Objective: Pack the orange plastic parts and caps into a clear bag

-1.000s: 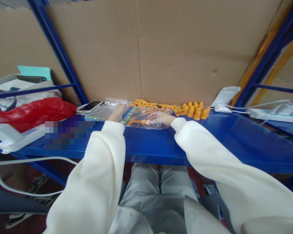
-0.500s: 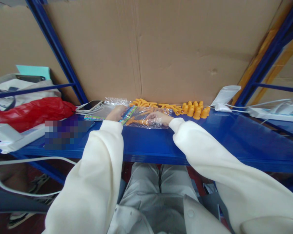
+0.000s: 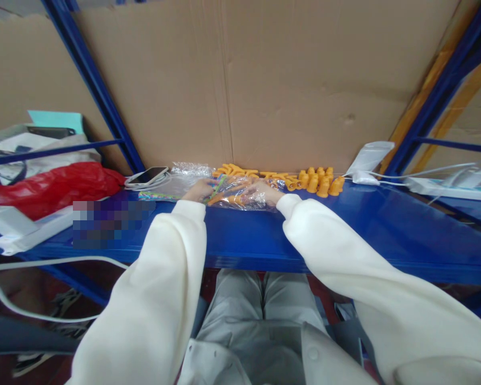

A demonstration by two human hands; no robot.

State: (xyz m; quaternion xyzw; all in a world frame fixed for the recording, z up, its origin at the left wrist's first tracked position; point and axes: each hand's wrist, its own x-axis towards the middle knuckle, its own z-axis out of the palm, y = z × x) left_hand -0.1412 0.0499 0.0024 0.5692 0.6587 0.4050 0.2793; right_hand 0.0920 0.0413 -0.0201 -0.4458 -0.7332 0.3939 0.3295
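Between my hands on the blue shelf lies a clear plastic bag (image 3: 246, 203) with orange pieces inside. My left hand (image 3: 199, 190) is closed on the bag's left end, beside a colourful printed strip. My right hand (image 3: 268, 192) grips the crinkled film at the right end; its fingertips are partly hidden by glare. Loose orange branched pieces (image 3: 234, 170) lie just behind the bag. To the right stand several orange thimble-shaped pieces (image 3: 312, 183). Another clear bag with a colourful strip (image 3: 157, 196) lies left of my left hand.
A phone (image 3: 152, 175) rests on a coiled white cable at the left, near a red plastic bag (image 3: 64, 184) and a white power strip (image 3: 36, 230). White plugs and cables (image 3: 364, 174) sit at the right. Cardboard (image 3: 264, 80) closes off the back between blue posts.
My left hand has shifted slightly right, towards the bag's middle. The colourful strip beside it has turned and is now mostly covered. My right hand stays in nearly the same place.
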